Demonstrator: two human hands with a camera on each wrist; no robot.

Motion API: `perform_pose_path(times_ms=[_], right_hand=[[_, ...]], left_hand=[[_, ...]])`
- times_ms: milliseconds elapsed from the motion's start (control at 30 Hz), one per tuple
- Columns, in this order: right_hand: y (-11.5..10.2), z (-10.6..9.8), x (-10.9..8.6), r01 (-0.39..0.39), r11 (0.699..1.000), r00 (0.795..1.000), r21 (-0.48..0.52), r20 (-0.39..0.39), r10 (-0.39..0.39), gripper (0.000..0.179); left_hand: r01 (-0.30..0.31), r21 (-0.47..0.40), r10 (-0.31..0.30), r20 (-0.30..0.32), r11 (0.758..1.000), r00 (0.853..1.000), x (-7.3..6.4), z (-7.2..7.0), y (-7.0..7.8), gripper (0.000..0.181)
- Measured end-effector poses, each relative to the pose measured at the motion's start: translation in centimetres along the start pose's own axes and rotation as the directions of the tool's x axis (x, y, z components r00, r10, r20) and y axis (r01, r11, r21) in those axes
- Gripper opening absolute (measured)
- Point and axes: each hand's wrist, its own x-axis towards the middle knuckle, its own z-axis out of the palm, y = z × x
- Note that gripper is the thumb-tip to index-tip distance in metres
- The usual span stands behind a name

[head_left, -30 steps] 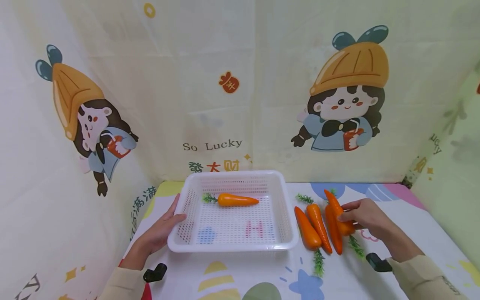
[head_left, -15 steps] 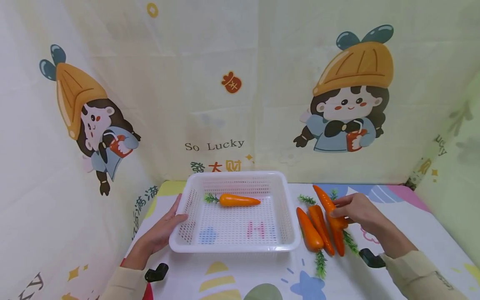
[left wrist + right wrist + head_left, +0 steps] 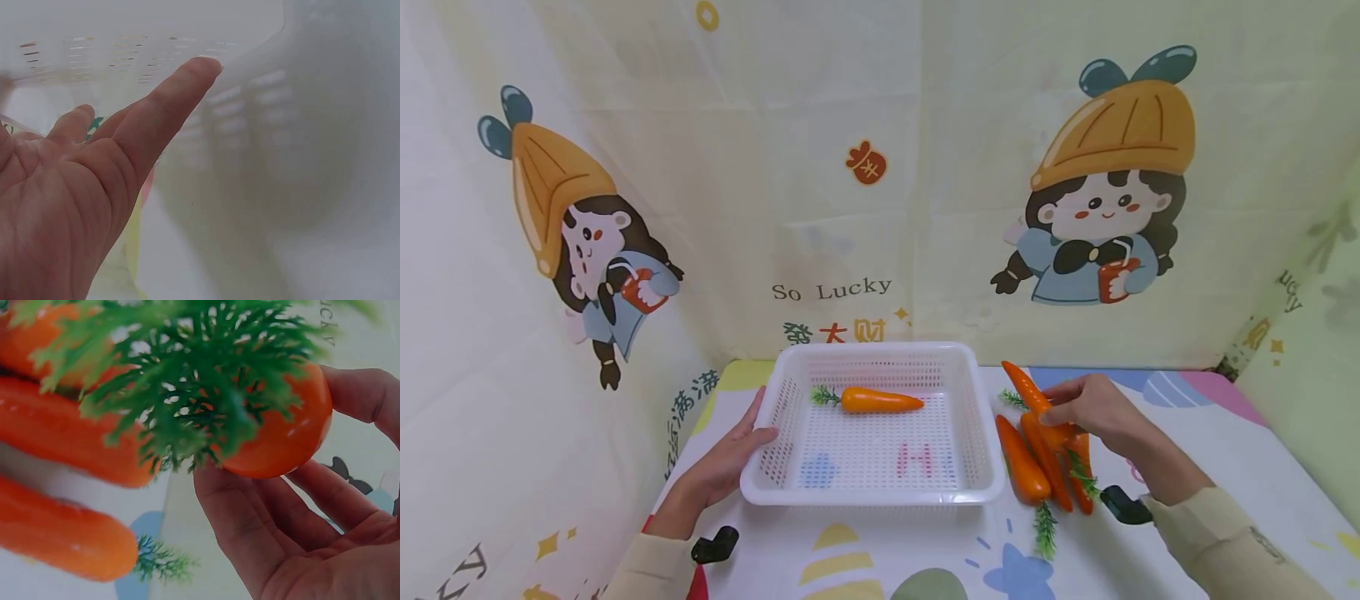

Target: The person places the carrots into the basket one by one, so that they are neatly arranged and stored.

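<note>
A white perforated plastic basket (image 3: 872, 498) stands at the middle of the table, with one carrot (image 3: 883, 401) lying inside, its green top to the left. My left hand (image 3: 726, 462) grips the basket's left side, thumb over the rim; in the left wrist view its fingers (image 3: 169, 103) lie against the outer wall. Another carrot (image 3: 1028, 388) is pinched in my right hand (image 3: 1093, 408), lifted and tilted, its tip up and leftward. Below it, three carrots lie side by side: a left one (image 3: 1022, 462), a middle one (image 3: 1051, 475) and a partly hidden right one (image 3: 1083, 452).
A patterned cloth covers the table (image 3: 947, 542). Printed cloth walls (image 3: 940, 208) close off the back and both sides. Black camera mounts show near each wrist, the left one (image 3: 715, 545) and the right one (image 3: 1125, 505).
My right hand has moved left toward the basket with the carrot, now over the middle of the loose carrots. The left hand and basket stay in place, and the view shifts slightly.
</note>
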Motion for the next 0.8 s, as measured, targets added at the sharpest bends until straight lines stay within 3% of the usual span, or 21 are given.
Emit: perform_pose_path(times_ms=[800], right_hand=[[-4.7, 2.9, 1.5, 0.039, 0.999, 0.998, 0.01, 0.056, -0.039, 0.057]], left_hand=[[0.003, 0.009, -0.003, 0.006, 1.0, 1.0, 0.1, -0.2, 0.0, 0.081]])
